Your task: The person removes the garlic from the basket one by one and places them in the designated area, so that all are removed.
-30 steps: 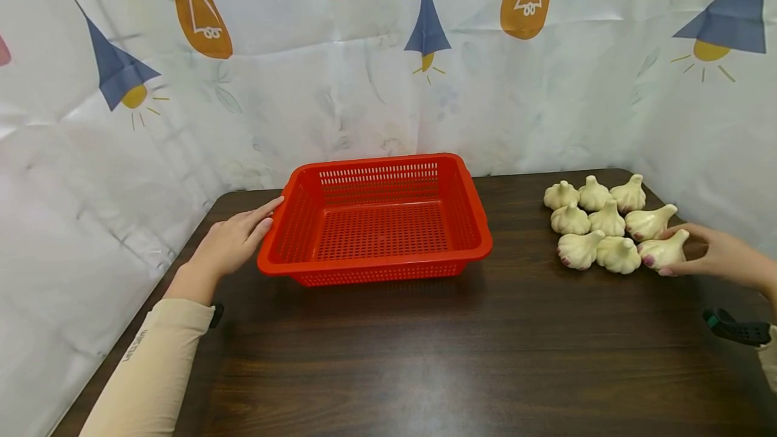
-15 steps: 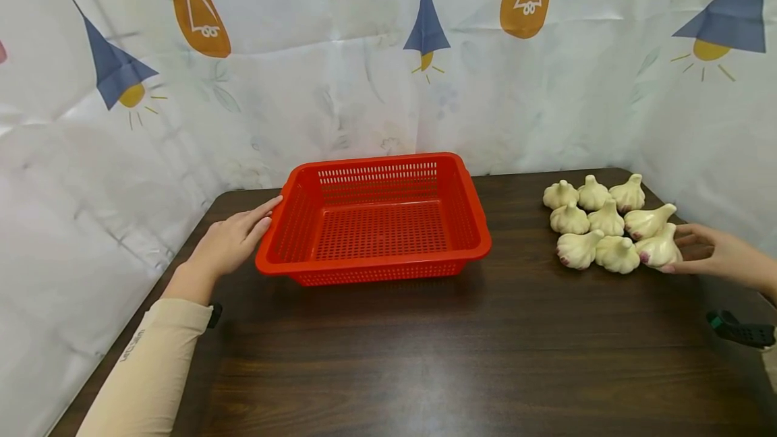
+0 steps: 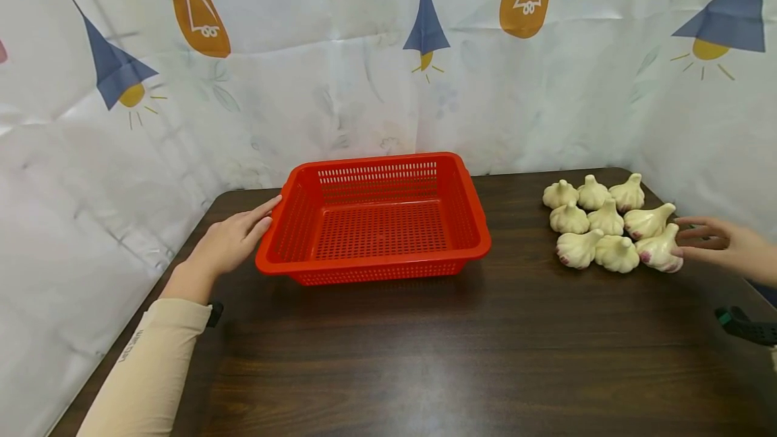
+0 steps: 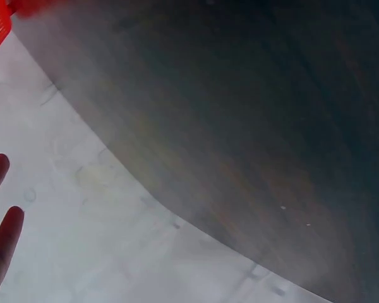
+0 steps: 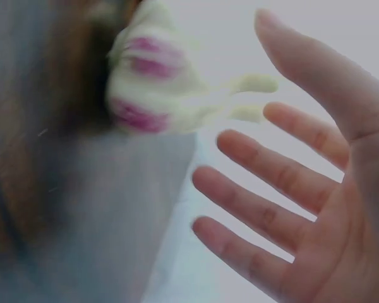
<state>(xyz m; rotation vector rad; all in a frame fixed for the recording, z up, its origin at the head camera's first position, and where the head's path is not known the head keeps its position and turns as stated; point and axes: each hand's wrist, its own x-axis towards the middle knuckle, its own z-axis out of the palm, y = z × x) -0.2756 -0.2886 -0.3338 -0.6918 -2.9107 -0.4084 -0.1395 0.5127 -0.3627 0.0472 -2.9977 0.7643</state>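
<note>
My left hand (image 3: 227,245) lies at the left side of a red plastic basket (image 3: 373,265), its straight fingers touching the rim. In the left wrist view only some fingertips (image 4: 9,227) show at the edge. At the right of the table, several garlic bulbs (image 3: 606,218) stand packed in rows. Beside the nearest right garlic bulb (image 3: 660,249), my right hand (image 3: 725,248) has its fingers extended and grips nothing. The right wrist view shows that hand's spread fingers (image 5: 265,208) apart from two purple-streaked bulbs (image 5: 155,82), which look blurred.
A dark wooden table (image 3: 394,349) carries everything. Its back edge meets a white curtain (image 3: 364,93) printed with lamps and bulbs, which also hangs along both sides. A black wrist strap (image 3: 749,329) shows below my right hand.
My right hand has let go of the nearest right garlic bulb and drawn back to the right. That bulb has shifted slightly left and turned. The left hand stays at the basket.
</note>
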